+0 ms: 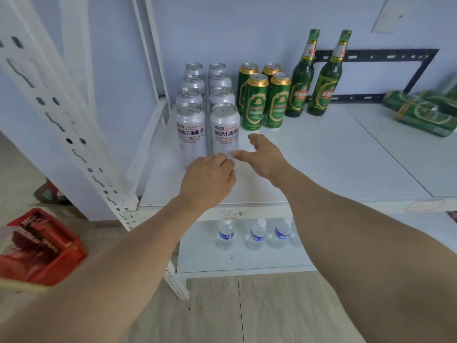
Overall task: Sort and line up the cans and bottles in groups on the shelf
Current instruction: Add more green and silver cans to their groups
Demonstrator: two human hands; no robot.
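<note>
White metal shelf (321, 169), upper tier: eight silver aluminium cans (207, 107) upright in two rows at the left end; four green cans with gold rims (264, 95) beside them; two upright green glass bottles (314, 78); green bottles lying flat (420, 112) far right. Left hand (210, 179), fingers curled, holding nothing visible, and right hand (264, 154), fingers spread wide, sit just before the nearest silver can (225, 129); contact seems unlikely but is unclear.
</note>
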